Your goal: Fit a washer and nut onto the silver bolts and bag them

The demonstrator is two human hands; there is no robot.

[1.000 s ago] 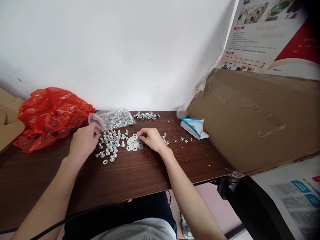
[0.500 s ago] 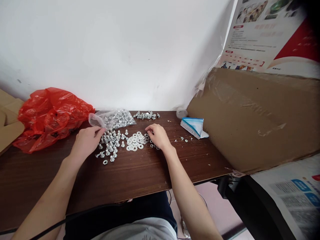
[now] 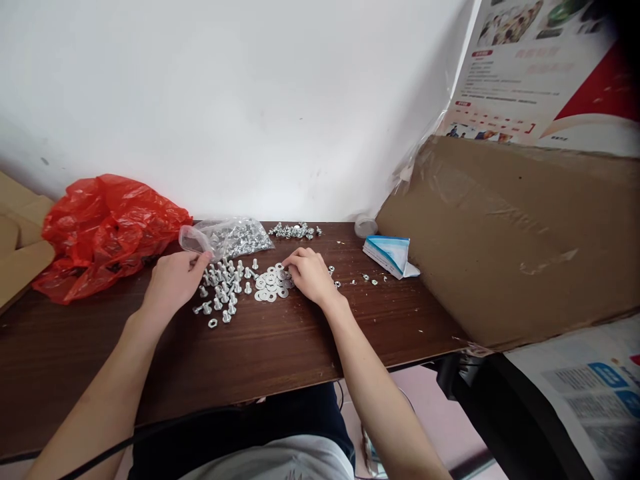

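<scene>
My left hand [image 3: 176, 280] is closed in a pinch at the left edge of a group of upright bolts [image 3: 225, 287]; what its fingertips hold, if anything, is too small to make out. A pile of flat washers [image 3: 270, 283] lies to the right of the bolts. Over the right side of that pile is my right hand [image 3: 309, 272], fingers bent down onto the washers, its fingertips partly hidden. One loose nut [image 3: 213, 323] lies in front of the bolts. A few nuts [image 3: 331, 270] show just beyond my right hand.
Behind the bolts lies a clear bag of hardware [image 3: 240, 237], with assembled bolts [image 3: 295, 231] beside it. A red plastic bag [image 3: 110, 233] is at the left. To the right are a blue-and-white packet [image 3: 387, 253], a round clear lid [image 3: 365, 227] and a large cardboard sheet [image 3: 510, 240].
My right hand has shifted slightly left over the washers, uncovering nuts at its right. My left hand has barely moved.
</scene>
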